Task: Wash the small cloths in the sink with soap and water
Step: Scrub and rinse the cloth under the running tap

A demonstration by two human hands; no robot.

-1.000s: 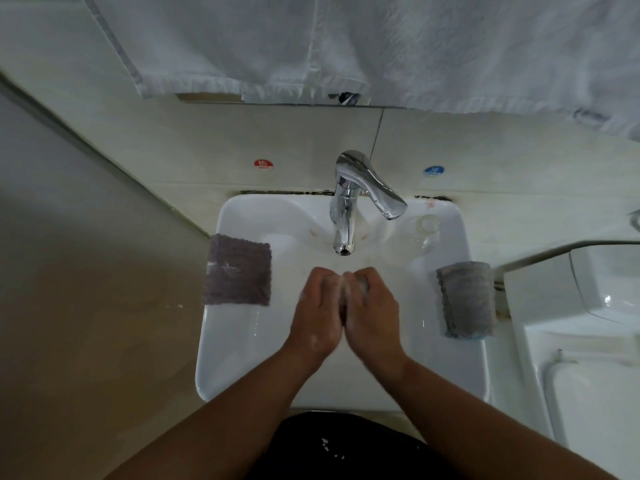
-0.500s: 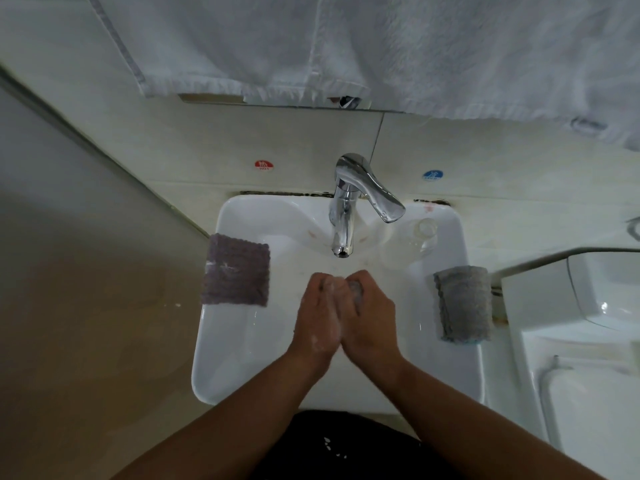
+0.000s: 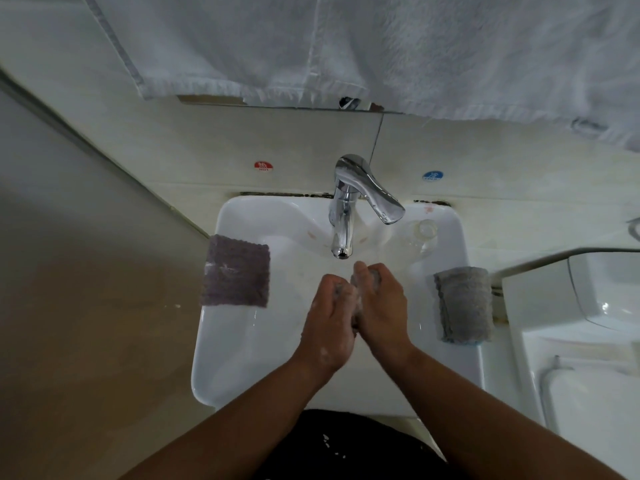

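We're in dim, greyish light here, nothing crisp. The white sink (image 3: 221,341) is our brightest patch, and sharp glints run down the chrome tap (image 3: 343,230). The wall (image 3: 86,306) on the left sinks into brown shade. Straight lines bow at the edges, wide-angle style, along the towel (image 3: 450,46). The left hand (image 3: 330,317) and right hand (image 3: 382,306) read soft, the cloth (image 3: 357,299) between them a grey smear.

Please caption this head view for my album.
Left hand and right hand scrub a soapy cloth by the tap; purple cloth and grey cloth drape the sink's rims.
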